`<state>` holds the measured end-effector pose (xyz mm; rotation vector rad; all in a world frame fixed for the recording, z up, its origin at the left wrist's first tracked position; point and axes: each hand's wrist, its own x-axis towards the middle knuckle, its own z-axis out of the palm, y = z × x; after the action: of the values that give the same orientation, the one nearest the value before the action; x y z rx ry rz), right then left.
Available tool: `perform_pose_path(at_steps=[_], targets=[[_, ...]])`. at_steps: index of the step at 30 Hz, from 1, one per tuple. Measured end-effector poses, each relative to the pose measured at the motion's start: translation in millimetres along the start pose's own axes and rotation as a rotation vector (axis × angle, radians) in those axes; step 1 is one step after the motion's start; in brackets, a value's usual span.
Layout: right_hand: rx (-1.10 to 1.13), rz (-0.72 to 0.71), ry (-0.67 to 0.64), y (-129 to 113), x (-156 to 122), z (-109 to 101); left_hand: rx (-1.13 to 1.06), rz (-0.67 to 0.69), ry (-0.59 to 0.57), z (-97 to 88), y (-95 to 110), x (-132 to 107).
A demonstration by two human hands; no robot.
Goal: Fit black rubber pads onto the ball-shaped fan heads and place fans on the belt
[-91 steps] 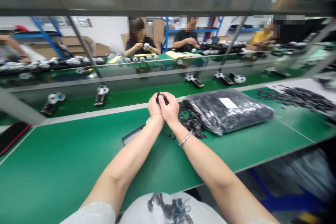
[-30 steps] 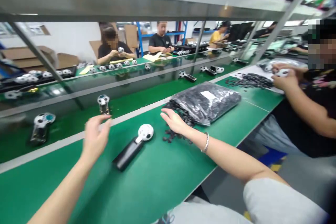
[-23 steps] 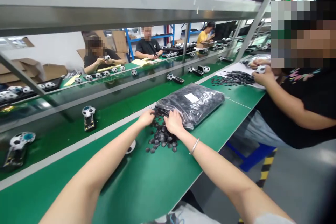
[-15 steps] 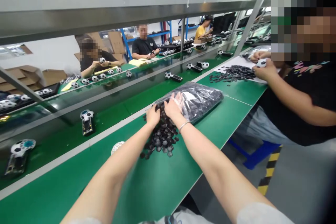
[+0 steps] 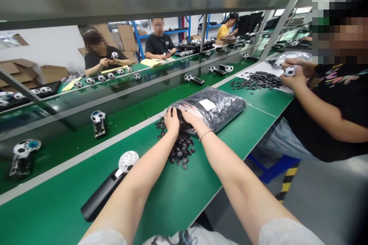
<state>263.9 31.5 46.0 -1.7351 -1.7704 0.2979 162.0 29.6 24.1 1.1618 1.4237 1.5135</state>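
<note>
Clearly, the green table point(image 5: 178, 199) carries everything at my side, its pale far edge slanting up to the right and its near edge falling away past my right forearm. Across it, between those two edges, lies the big clear bag point(image 5: 224, 103), plump with dark pieces and with its mouth toward me. I judge that most of the contents remain inside and only a small share is out. Left of my left forearm, in from the far edge, rests a handheld unit with a black handle point(image 5: 100, 195) and a white ball head point(image 5: 128, 160). One dark patch shows on the ball and the rest in view is white lattice, so it looks unfinished to me. Smaller is the heap of loose black pieces point(image 5: 182, 149) spilling from the bag's mouth toward the near edge.

Both my arms reach forward and meet at that mouth. My left hand point(image 5: 172, 120) is curved, fingers bent over dark pieces; whether it grips any, I cannot tell. My right hand point(image 5: 191, 115) lies flatter, fingers beneath the clear plastic and partly blurred by it, so its grip is unclear too. Smallest is the twisted bracelet point(image 5: 206, 133) on my right wrist.
</note>
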Motion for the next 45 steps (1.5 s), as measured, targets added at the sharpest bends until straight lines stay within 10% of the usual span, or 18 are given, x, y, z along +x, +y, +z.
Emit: perform_pose_path(at_steps=[12,34,40,45], targets=[[0.186,0.177,0.163,-45.6,-46.7,19.3,-0.376,-0.062,0.082,-14.9,6.6,-20.6],[0.422,-0.015,0.370,-109.9,-70.5,38.3,-0.691,-0.123,0.251,-76.0,43.8,-34.5],[0.453,-0.108,0.291,-161.7,-73.1,48.2,-0.752,-0.092,0.344,-125.9,64.7,-28.4],[0.544,-0.274,0.144,-240.0,-92.1,84.7,-0.782,-0.011,0.539,-214.8,71.3,-25.6]])
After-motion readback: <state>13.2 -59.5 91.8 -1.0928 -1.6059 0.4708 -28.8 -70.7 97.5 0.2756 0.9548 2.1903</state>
